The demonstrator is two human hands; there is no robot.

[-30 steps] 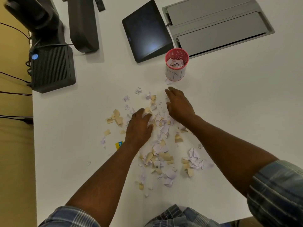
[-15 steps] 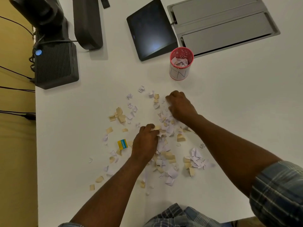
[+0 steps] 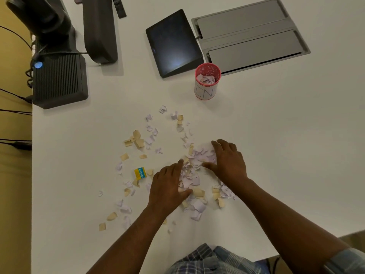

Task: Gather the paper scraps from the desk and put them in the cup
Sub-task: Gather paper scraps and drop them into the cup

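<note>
Several white and tan paper scraps [image 3: 189, 171] lie scattered on the white desk [image 3: 276, 145]. The densest heap sits between my two hands. My left hand [image 3: 167, 186] lies flat on the desk left of the heap, fingers apart, thumb against the scraps. My right hand [image 3: 227, 161] rests on the heap's right side, fingers spread, cupped inward. A red-rimmed white cup [image 3: 206, 82] stands upright beyond the scraps, with some scraps inside. A yellow and blue scrap [image 3: 140, 173] lies left of my left hand.
A dark tablet [image 3: 173, 42] and a grey cable hatch [image 3: 250, 34] lie behind the cup. A black ribbed box [image 3: 59, 80] and a monitor foot [image 3: 99, 30] stand at the far left. The desk's left edge [image 3: 32, 175] and near edge are close.
Both hands have drawn back toward me and come closer together, sweeping scraps into a heap between them. The right hand has gone from curled to spread.
</note>
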